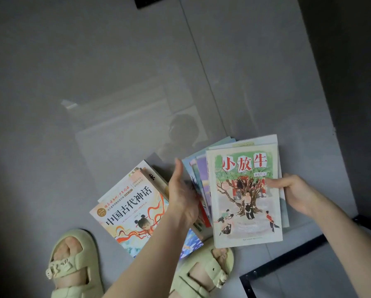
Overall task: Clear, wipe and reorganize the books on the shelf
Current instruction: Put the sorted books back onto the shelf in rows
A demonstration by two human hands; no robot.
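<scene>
Right hand point(296, 194) fingers clamp the right edge of the fanned books point(244, 196); left hand point(182, 194) meets their left edge, fingers hidden, grip unclear. A second pile point(128, 211) lies on the floor point(72, 72) beside them

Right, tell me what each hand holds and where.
Both hold the fanned books: right hand pinches the right edge, thumb on the cover; left hand cups the left edge.

Fanned books point(198, 175) mostly covered; sandals point(72, 265) cropped below.
</scene>
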